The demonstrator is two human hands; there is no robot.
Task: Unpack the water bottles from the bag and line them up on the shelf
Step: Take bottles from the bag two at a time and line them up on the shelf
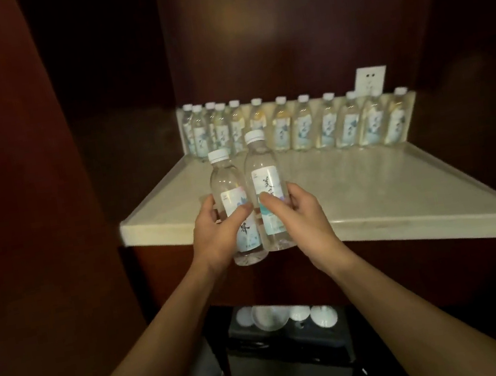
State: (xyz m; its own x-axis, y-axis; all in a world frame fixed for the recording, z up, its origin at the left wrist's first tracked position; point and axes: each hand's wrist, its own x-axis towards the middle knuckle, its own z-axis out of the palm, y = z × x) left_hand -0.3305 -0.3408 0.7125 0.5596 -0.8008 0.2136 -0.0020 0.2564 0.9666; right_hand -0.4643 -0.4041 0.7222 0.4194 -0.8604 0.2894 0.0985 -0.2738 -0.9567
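Two clear plastic water bottles with white caps sit upright in my grip, side by side and touching, held over the front edge of the pale stone shelf (369,189). At the far left the dark reddish wooden cabinet wall (4,159) frames the alcove, and the room is dim, with only a soft glow on the dark back panel (248,26). My left hand (215,237) wraps its fingers around the left bottle (232,196), thumb across its blue-and-white label. My right hand (296,216) grips the right bottle (265,185) the same way, thumb pressed over the printed label; this bottle stands a little higher than its neighbour. Behind them, a row of matching capped water bottles (305,124) runs along the back edge of the shelf against its low raised lip, crowded together at the left end and spaced more evenly toward the right. The shelf's surface between that row and my hands is smooth and bare. A white wall socket (370,79) sits on the back panel above the right part of the row. Down below the shelf, between my forearms, a dark bag (295,341) stands open with several white bottle caps (291,315) showing inside.
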